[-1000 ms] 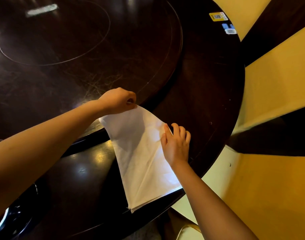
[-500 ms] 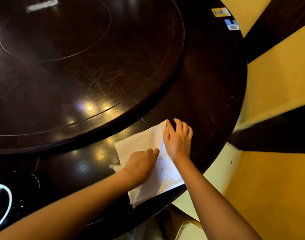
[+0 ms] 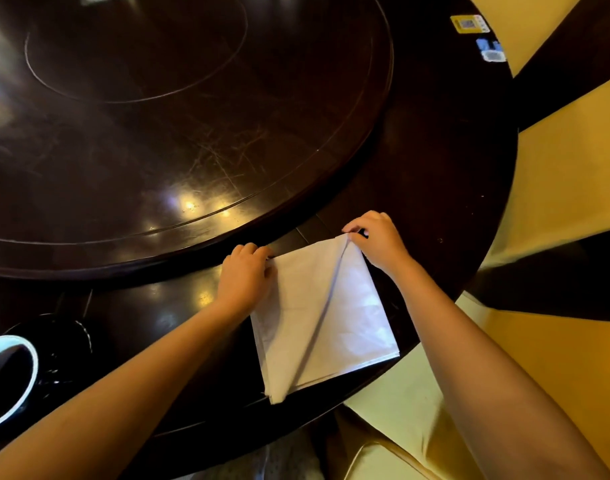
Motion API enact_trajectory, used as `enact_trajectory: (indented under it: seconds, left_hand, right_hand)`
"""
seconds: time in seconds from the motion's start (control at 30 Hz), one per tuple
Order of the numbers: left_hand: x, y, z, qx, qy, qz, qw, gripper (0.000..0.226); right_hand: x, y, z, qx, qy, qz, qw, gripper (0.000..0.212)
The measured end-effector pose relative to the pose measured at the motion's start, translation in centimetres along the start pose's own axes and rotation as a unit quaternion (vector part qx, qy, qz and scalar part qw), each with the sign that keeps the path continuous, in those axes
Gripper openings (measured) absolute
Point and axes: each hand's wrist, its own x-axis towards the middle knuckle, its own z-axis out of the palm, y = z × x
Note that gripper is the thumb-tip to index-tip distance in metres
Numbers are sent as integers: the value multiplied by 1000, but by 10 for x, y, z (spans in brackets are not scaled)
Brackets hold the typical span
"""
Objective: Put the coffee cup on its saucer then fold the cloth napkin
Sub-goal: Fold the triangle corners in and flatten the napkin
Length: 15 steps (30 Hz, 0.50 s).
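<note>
White folded napkin (image 3: pixel 322 317) is pinched at its far corners by the closed fingers of the left hand (image 3: pixel 244 280) and right hand (image 3: pixel 378 242) on the dark counter (image 3: pixel 435 168).

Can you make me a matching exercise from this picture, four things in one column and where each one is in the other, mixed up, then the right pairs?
Things
1. napkin
2. coffee cup
3. left hand
4. right hand

Places
A. at the far right corner of the cloth, fingers pinching it
B. bottom left edge of the view, on a dark saucer
C. flat on the table's outer ring, by the near edge
D. at the far left corner of the cloth

Pairs: 1-C, 2-B, 3-D, 4-A
</note>
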Motion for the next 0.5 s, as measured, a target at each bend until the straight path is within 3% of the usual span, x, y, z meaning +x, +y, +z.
enact_trajectory:
  seconds: [0.17,0.33,0.5]
  left_hand:
    - [9,-6,-7,-89,-2,5,996,20]
    - [9,-6,-1,-62,27,17,998,23]
    - [-30,0,10,-12,98,143,985,31]
  right_hand:
    - [-2,5,-6,-18,-5,-8,1000,13]
    - [-7,4,-7,-73,34,-37,996,16]
    - [-9,3,-6,-111,51,-57,991,19]
